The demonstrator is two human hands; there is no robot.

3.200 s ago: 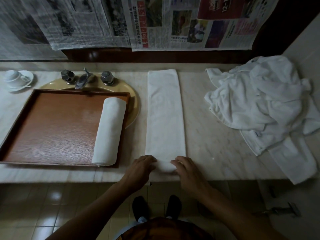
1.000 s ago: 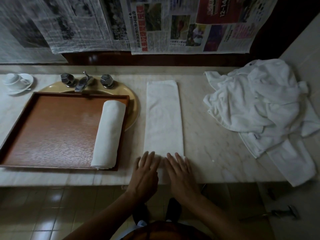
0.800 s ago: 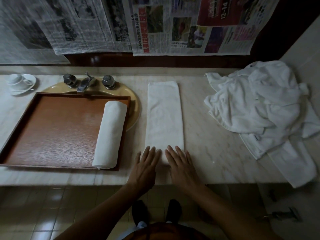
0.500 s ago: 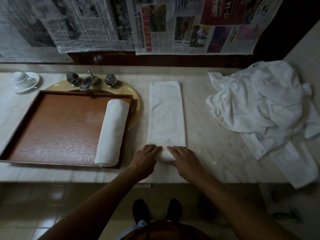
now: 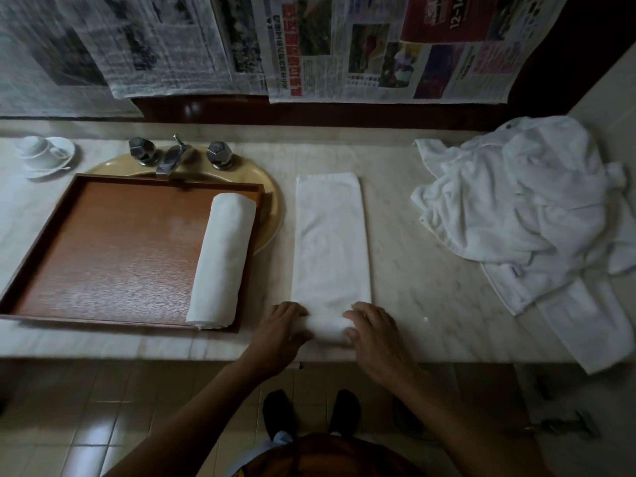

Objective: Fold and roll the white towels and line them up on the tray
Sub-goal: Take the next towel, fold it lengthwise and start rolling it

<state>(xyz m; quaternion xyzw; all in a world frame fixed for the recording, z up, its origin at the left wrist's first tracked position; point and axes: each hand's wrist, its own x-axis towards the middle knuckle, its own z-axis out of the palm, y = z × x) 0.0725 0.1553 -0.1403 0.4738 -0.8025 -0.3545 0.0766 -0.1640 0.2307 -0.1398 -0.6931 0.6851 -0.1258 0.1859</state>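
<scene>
Along the near edge of a pale veined marble counter (image 5: 430, 270), close to its middle, a long folded white terry towel (image 5: 330, 235) lies as a narrow strip. Its long axis runs from the near edge straight toward the back wall, and its far short end stops short of the counter's back edge. The near end is wound into a short roll lying crosswise, parallel to the near edge. The left hand (image 5: 282, 328) has its fingers curled over the left end of that roll. The right hand (image 5: 375, 332) grips the right end, fingers over the top and thumb on the near side. On the left half of the counter a rectangular brown wooden tray (image 5: 120, 253) sits over a round yellow sink basin (image 5: 272, 208). A fully rolled white towel (image 5: 223, 259) lies against the tray's right rim, its length running near to far, roughly parallel to the strip. Chrome taps and a spout (image 5: 173, 156) stand behind the tray, and a white cup on a saucer (image 5: 41, 154) is at the counter's back left corner. A loose heap of crumpled white towels (image 5: 516, 208) fills the right end, one piece hanging over the near edge. Sheets of newspaper (image 5: 378, 46) cover the dark wall behind. Glossy beige floor tiles (image 5: 86, 425) and two dark shoes (image 5: 278, 414) show below the counter.
</scene>
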